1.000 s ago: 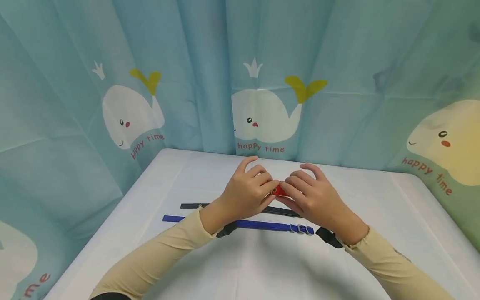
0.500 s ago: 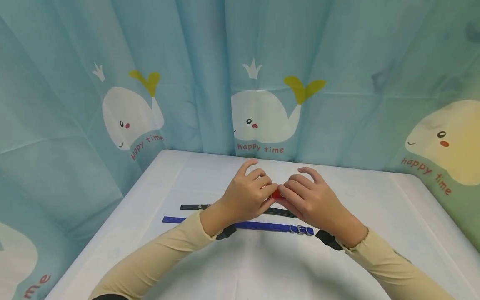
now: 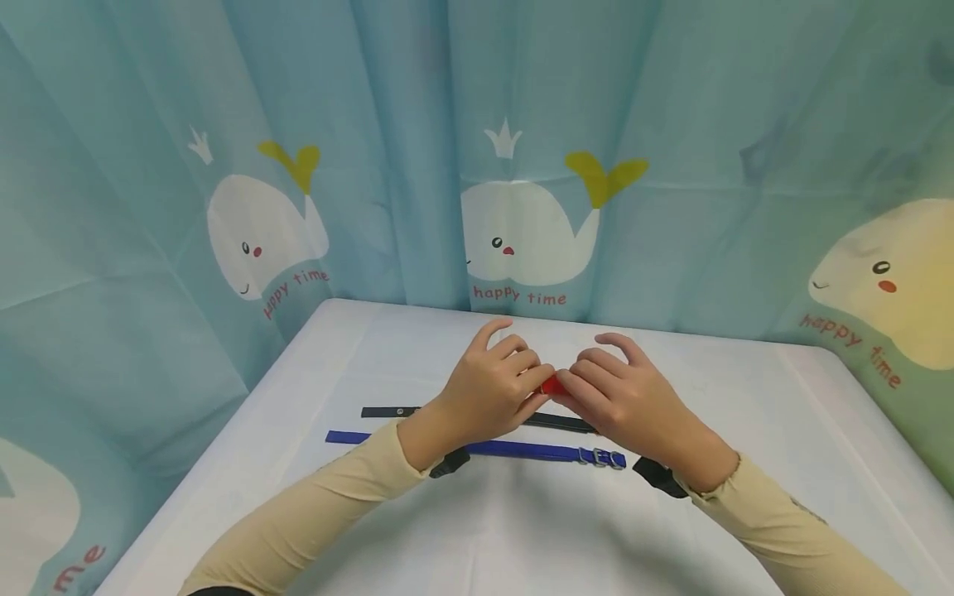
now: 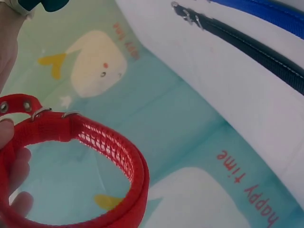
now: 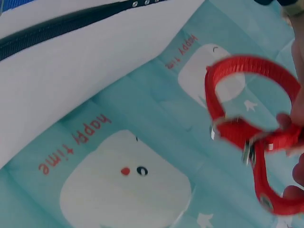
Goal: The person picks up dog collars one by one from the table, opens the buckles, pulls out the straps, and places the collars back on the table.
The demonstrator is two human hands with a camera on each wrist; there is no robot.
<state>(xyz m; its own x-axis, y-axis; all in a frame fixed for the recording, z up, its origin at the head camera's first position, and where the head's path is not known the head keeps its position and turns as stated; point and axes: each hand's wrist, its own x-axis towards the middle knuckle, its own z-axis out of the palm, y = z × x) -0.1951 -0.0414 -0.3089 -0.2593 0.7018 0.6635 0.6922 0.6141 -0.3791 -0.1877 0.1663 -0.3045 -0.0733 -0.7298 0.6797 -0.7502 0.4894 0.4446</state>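
Note:
Both hands hold a red buckled collar [image 3: 553, 385] up over the table, about the middle of the head view. My left hand [image 3: 488, 385] pinches it with thumb and fingertips; my right hand [image 3: 622, 397] grips it from the other side, index finger raised. In the left wrist view the red collar [image 4: 138, 166] is bent into a loop, its eyelet end passing by metal rings near the fingers. The right wrist view shows the collar [image 5: 237, 130] slightly blurred, with its metal buckle [image 5: 248, 152] and part of the strap curving below. From the head view the fingers hide most of it.
A blue collar [image 3: 529, 450] with metal buckle and rings lies straight across the white table [image 3: 477, 530]. Behind it lies a black collar [image 3: 380, 411], partly covered by the left wrist. A pale blue curtain [image 3: 402, 165] with whale prints hangs beyond the table's far edge.
Both hands have lowered slightly and stay close together. The red collar has turned between the fingertips, and the eyelet seen on it a second ago no longer shows in the head view.

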